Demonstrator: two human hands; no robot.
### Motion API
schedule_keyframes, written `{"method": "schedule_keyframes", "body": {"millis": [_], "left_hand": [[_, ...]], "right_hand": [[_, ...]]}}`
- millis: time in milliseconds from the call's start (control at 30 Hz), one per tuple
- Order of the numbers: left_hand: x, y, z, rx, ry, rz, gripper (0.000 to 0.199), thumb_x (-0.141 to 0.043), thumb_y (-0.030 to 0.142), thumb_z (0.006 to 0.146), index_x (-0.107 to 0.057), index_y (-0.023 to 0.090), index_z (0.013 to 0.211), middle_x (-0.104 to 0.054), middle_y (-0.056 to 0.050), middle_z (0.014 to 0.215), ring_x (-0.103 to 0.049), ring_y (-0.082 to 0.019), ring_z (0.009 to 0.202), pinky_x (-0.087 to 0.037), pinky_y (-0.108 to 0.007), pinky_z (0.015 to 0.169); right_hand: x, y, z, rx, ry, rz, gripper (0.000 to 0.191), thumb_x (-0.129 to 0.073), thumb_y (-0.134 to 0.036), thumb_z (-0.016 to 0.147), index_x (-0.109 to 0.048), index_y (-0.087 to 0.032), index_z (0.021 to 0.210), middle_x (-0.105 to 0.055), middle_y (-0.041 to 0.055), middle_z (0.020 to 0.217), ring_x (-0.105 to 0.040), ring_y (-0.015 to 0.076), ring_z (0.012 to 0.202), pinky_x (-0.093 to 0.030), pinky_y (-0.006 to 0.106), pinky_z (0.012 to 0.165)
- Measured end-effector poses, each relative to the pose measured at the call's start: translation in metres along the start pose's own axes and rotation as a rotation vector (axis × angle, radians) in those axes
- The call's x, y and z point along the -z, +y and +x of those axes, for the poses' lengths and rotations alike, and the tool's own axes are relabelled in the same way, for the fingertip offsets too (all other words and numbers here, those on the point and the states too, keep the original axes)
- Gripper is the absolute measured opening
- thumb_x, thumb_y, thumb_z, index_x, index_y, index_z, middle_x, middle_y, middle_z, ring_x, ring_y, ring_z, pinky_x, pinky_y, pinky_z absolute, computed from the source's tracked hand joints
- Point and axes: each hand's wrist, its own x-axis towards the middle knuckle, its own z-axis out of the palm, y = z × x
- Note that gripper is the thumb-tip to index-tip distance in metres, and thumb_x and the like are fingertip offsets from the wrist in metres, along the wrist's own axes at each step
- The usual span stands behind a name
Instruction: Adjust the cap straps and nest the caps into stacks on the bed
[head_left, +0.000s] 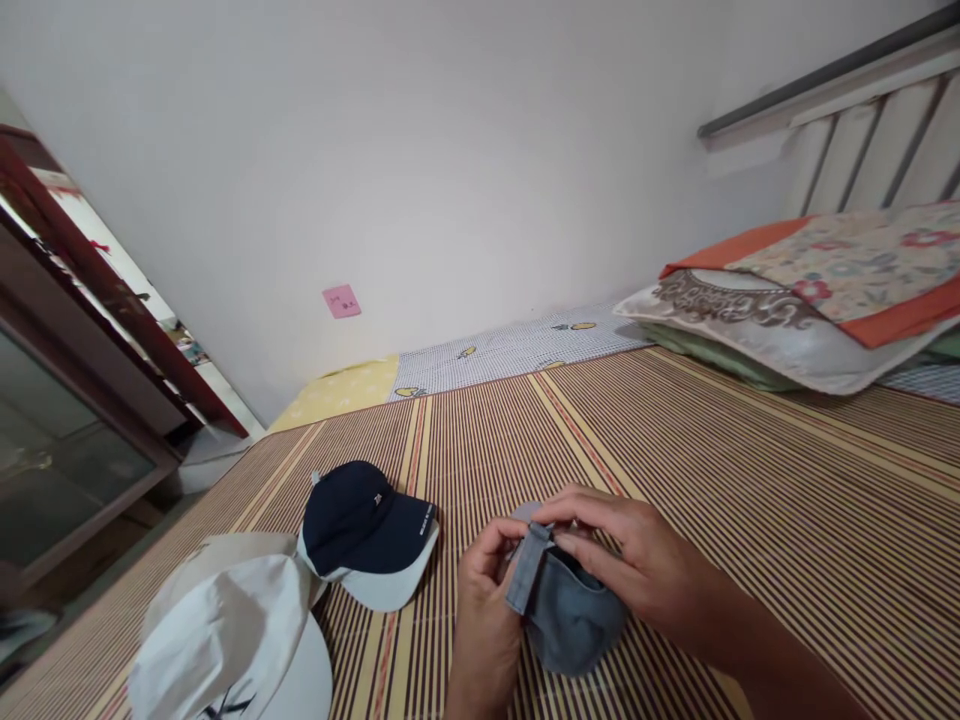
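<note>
Both hands are closed on a grey-blue baseball cap (576,625) low in the middle of the head view, just over the striped mat. The cap's back strap (527,568) faces up toward me. My left hand (486,605) pinches the left side near the strap. The thumb and fingers of my right hand (626,555) grip the strap's upper end and the edge of the opening. Part of the cap is hidden behind my fingers. To the left lies a navy cap (349,520) with a pale brim underneath. Nearer me is a white cap (232,620) with a dark mark, overlapping a beige cap (214,550).
A bamboo mat (480,440) covers the bed, with a checked sheet (495,345) along the wall. Pillows (750,310) with a floral cloth (862,260) lie at the far right, beside a white headboard (862,150). A door frame (120,290) stands at the left.
</note>
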Motion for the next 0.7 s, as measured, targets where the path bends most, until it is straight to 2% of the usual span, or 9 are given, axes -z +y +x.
{"method": "schedule_keyframes", "body": {"millis": [200,367,533,700], "left_hand": [[-0.001,0.002,0.000,-0.023,0.023,0.047,0.028,-0.090,0.039,0.070,-0.073,0.020,0.082,-0.067,0.001,0.073,-0.059,-0.014,0.073,-0.047,-0.022,0.068],[0.005,0.006,0.000,-0.112,-0.059,0.181,0.029,-0.083,0.047,0.077,-0.076,0.019,0.083,-0.068,-0.001,0.075,-0.058,-0.016,0.073,-0.045,-0.024,0.067],[0.009,0.010,-0.002,-0.206,-0.107,0.367,0.018,-0.078,0.038,0.084,-0.077,0.021,0.087,-0.068,-0.002,0.078,-0.059,-0.017,0.074,-0.045,-0.025,0.068],[0.008,0.017,-0.006,-0.199,-0.150,0.486,0.012,-0.071,0.031,0.089,-0.078,0.022,0.090,-0.069,-0.003,0.079,-0.061,-0.019,0.077,-0.045,-0.026,0.071]], "right_hand": [[0.000,0.002,0.000,0.008,0.044,-0.038,0.026,-0.053,-0.017,0.099,-0.073,-0.027,0.111,-0.072,0.0018,0.104,-0.067,0.0176,0.100,-0.050,0.033,0.090],[0.001,0.002,-0.002,0.019,0.012,-0.090,0.023,-0.056,-0.016,0.096,-0.073,-0.026,0.106,-0.071,0.0014,0.101,-0.067,0.0171,0.095,-0.051,0.031,0.085],[0.000,-0.001,-0.006,-0.034,0.003,-0.167,0.020,-0.057,-0.012,0.090,-0.070,-0.025,0.097,-0.071,-0.0003,0.093,-0.067,0.0157,0.085,-0.050,0.028,0.077],[-0.005,0.000,-0.006,0.050,0.009,-0.289,0.025,-0.053,-0.006,0.087,-0.067,-0.024,0.097,-0.069,0.0001,0.091,-0.065,0.0163,0.083,-0.049,0.029,0.077]]}}
